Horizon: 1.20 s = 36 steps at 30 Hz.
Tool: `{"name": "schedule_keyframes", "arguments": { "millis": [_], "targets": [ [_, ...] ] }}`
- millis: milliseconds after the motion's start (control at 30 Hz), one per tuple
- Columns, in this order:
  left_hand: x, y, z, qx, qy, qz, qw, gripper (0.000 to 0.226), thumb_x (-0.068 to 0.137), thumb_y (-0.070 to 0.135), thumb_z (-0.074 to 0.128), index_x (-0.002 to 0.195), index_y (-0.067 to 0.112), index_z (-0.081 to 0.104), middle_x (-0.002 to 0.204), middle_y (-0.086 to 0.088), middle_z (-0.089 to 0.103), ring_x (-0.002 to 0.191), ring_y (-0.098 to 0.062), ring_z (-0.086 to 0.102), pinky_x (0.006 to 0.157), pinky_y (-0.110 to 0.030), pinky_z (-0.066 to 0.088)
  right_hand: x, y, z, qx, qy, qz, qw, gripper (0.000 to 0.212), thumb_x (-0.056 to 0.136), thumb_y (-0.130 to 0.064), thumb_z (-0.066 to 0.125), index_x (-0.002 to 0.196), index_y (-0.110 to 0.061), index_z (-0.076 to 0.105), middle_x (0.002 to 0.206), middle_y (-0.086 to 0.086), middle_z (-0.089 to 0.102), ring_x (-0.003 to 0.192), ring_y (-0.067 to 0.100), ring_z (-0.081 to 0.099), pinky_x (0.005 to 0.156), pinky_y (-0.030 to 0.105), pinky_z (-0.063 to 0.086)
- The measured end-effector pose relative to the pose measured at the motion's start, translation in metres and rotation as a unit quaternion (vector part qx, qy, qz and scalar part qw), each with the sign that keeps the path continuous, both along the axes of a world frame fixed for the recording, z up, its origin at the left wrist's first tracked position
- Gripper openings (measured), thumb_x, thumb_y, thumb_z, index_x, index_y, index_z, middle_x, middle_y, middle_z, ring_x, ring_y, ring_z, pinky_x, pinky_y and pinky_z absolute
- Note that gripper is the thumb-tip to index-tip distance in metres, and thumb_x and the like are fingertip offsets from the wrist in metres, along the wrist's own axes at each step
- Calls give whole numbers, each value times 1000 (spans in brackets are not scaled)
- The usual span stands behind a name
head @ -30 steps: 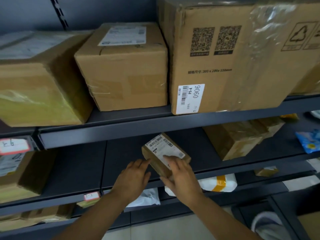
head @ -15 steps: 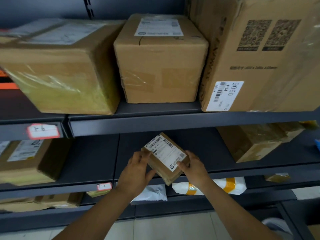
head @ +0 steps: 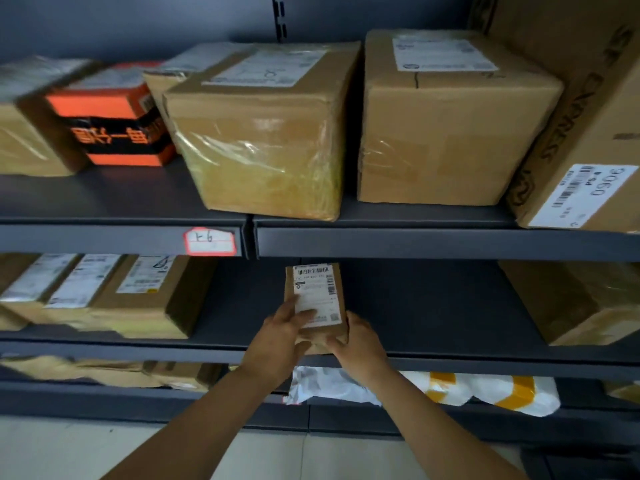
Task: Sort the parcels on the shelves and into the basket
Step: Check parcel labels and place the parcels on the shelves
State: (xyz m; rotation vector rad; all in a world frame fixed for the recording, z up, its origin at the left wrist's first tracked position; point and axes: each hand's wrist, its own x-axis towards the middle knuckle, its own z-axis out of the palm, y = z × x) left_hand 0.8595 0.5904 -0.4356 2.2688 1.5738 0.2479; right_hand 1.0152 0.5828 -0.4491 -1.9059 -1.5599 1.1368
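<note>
A small brown parcel (head: pixel 341 299) with a white barcode label stands upright at the front edge of the middle shelf (head: pixel 433 355). My left hand (head: pixel 278 337) grips its left side, thumb across the label. My right hand (head: pixel 358 344) holds its lower right corner. Both hands are closed on the parcel. No basket is in view.
The top shelf (head: pixel 415 240) carries several large cardboard boxes and an orange-and-black box (head: pixel 114 133). Brown boxes (head: pixel 138 303) sit at the middle shelf's left, and another box (head: pixel 581 306) at its right. White and yellow-taped bags (head: pixel 485 389) lie on the lower shelf. A red-edged tag (head: pixel 209 241) marks the shelf edge.
The parcel has been turned from tilted to upright, label facing me. The view has swung left, bringing the orange-and-black box and more left-hand boxes into sight.
</note>
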Motion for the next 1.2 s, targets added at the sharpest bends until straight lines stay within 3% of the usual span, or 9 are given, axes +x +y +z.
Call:
{"name": "schedule_keyframes", "arguments": {
  "millis": [267, 433, 500, 600, 833, 933, 1033, 1133, 1200],
  "targets": [
    [1, 13, -4, 9, 74, 0, 997, 55, 99, 13, 44, 148, 27, 26, 159, -3, 5, 139, -27, 29, 112, -31, 31, 46, -12, 21, -3, -83, -2, 997, 61, 95, -30, 54, 148, -21, 25, 150, 7, 29, 134, 23, 37, 105, 29, 35],
    [21, 19, -3, 78, 232, -6, 970, 64, 95, 10, 48, 151, 17, 16, 159, -13, 0, 146, -29, -5, 116, -45, -2, 105, -26, 27, 18, -115, -56, 992, 59, 95, -27, 55, 147, -18, 28, 150, 7, 28, 133, 23, 38, 106, 29, 34],
    [37, 15, 2, 147, 253, -38, 956, 70, 81, 19, 72, 141, 4, 39, 152, -23, 24, 142, -36, 20, 112, -49, 13, 130, -31, 29, 38, -142, -81, 986, 58, 94, -26, 55, 146, -18, 30, 147, 7, 31, 130, 24, 41, 102, 29, 38],
    [67, 10, 4, 211, 222, -95, 947, 73, 35, 17, 96, 102, 1, 71, 115, -18, 66, 110, -34, 62, 86, -53, 48, 167, -41, 35, 90, -214, -113, 966, 56, 94, -27, 55, 145, -17, 32, 141, 7, 38, 129, 25, 38, 99, 33, 41],
    [151, -7, -1, 238, 147, -187, 942, 63, 34, 20, 93, 94, 12, 75, 96, -5, 71, 87, -23, 69, 71, -37, 57, 268, -60, 57, 113, -424, -198, 876, 48, 89, -27, 57, 130, -5, 44, 127, 18, 45, 119, 37, 42, 92, 48, 43],
    [172, -9, -3, 231, 132, -200, 943, 60, 34, 22, 92, 91, 15, 75, 90, -2, 70, 79, -20, 69, 67, -34, 58, 306, -55, 65, 78, -395, -260, 878, 77, 85, -46, 60, 143, -8, 27, 144, 23, 29, 130, 39, 29, 104, 51, 32],
    [181, -8, 2, 224, 147, -199, 943, 59, 33, 25, 93, 90, 16, 75, 87, -1, 71, 76, -19, 69, 63, -32, 58, 334, -39, 64, 17, -283, -303, 910, 108, 74, -65, 63, 150, -16, 4, 156, 17, 4, 142, 36, 10, 112, 52, 20],
    [183, -4, 8, 230, 164, -188, 941, 59, 33, 26, 93, 89, 15, 76, 84, -1, 71, 72, -18, 69, 59, -31, 57, 344, -29, 57, -8, -177, -325, 929, 116, 71, -54, 73, 151, -17, -3, 155, 18, 1, 142, 38, 10, 112, 53, 21],
    [181, -1, 9, 234, 173, -182, 939, 58, 34, 23, 93, 89, 14, 75, 84, -2, 71, 71, -18, 68, 57, -30, 56, 338, -30, 52, 13, -180, -338, 924, 116, 67, -48, 77, 150, -12, 4, 151, 21, 13, 138, 40, 19, 108, 52, 29]
  ]
}}
